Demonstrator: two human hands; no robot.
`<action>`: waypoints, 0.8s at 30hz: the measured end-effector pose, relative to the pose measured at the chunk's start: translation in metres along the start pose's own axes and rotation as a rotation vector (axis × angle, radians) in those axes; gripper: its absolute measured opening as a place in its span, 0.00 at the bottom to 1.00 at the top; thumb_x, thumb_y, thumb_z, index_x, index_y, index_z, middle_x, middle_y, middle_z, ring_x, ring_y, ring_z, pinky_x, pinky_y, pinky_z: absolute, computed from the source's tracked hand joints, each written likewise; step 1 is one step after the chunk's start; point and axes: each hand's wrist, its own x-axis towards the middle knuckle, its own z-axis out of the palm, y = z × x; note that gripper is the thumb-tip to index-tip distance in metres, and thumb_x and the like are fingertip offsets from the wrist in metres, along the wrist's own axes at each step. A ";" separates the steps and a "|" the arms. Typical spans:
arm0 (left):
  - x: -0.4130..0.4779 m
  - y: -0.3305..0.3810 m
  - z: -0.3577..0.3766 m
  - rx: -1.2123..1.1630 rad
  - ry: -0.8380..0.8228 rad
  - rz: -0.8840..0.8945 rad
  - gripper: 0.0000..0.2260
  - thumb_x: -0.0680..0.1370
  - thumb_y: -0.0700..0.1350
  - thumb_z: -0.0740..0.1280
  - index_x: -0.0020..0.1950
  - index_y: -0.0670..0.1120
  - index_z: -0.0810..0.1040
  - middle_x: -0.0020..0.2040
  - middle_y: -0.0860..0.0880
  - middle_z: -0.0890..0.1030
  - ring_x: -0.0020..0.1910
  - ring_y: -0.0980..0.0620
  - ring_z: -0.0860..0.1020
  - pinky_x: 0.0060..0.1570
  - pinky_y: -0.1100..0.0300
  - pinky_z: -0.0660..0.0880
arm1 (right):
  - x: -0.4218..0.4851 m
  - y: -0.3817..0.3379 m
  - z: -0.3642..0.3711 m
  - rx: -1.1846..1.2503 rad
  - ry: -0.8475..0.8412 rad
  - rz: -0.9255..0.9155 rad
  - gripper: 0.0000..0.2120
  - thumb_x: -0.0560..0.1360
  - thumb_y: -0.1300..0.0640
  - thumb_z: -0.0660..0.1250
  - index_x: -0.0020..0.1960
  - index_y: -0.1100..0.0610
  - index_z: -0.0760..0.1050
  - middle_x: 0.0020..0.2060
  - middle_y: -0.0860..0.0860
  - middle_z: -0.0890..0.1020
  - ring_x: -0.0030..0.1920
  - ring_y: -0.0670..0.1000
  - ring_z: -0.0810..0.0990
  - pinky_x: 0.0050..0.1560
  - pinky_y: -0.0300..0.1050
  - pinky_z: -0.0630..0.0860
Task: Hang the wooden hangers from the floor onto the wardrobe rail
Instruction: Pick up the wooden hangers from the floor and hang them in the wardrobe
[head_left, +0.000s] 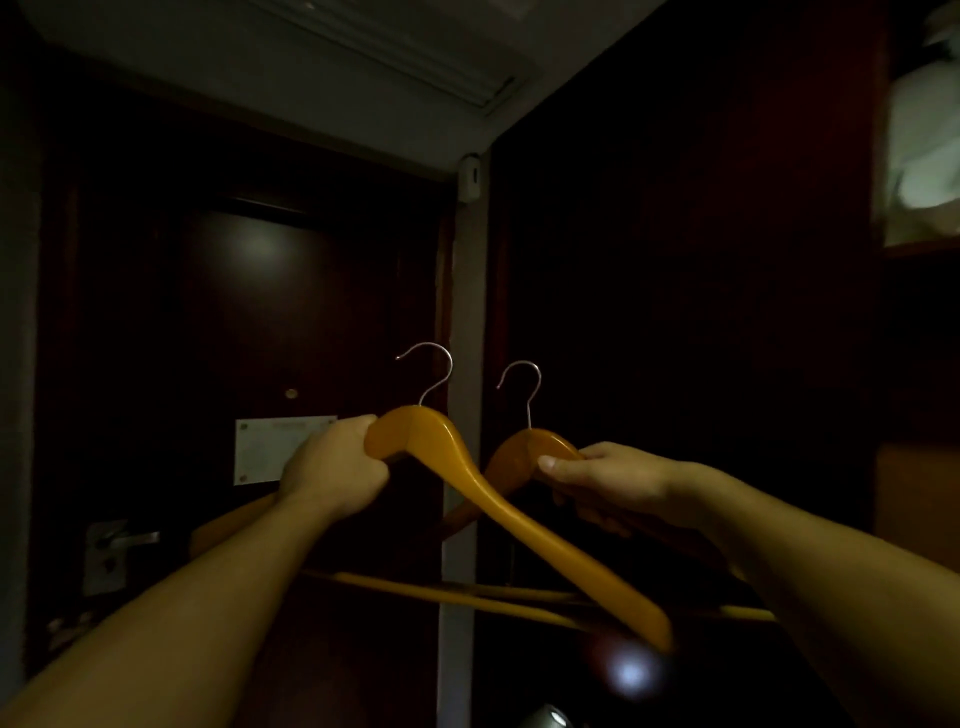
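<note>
Dim room: dark door (249, 322) ahead bearing a white notice (270, 449), wardrobe panel (675, 260) at right. Both forearms reach forward and up. Left grip (332, 467) curls tight round the near hanger (498, 499) beside its hook. Right grip (608, 483) pinches the far hanger (511, 462), thumb on front. Both hangers are in mid-air, hooks up, overlapping in view.

The left hand (332, 467) covers one arm of the near hanger (498, 506), its low tip blurs into a glare spot (628, 673), the right hand (618, 483) hides half the second hanger (524, 452), and the door notice (260, 449) carries print unreadably small.
</note>
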 end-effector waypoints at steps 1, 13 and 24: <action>-0.001 0.006 0.005 -0.018 -0.010 0.017 0.09 0.73 0.36 0.65 0.43 0.50 0.77 0.37 0.46 0.80 0.36 0.47 0.79 0.36 0.55 0.73 | -0.011 0.002 -0.006 0.005 0.011 0.015 0.23 0.79 0.37 0.59 0.49 0.57 0.77 0.33 0.50 0.75 0.30 0.47 0.73 0.31 0.39 0.70; -0.034 0.151 0.088 -0.261 -0.181 0.271 0.06 0.70 0.36 0.66 0.39 0.48 0.76 0.35 0.47 0.80 0.34 0.47 0.79 0.35 0.56 0.72 | -0.176 0.064 -0.098 0.018 0.296 0.265 0.19 0.78 0.40 0.64 0.47 0.57 0.75 0.31 0.49 0.74 0.27 0.45 0.71 0.28 0.38 0.68; -0.096 0.300 0.184 -0.354 -0.296 0.395 0.08 0.71 0.38 0.70 0.39 0.50 0.76 0.35 0.48 0.81 0.34 0.48 0.81 0.42 0.48 0.81 | -0.310 0.130 -0.177 -0.292 0.556 0.503 0.19 0.73 0.57 0.74 0.61 0.56 0.73 0.49 0.51 0.79 0.46 0.49 0.79 0.42 0.41 0.75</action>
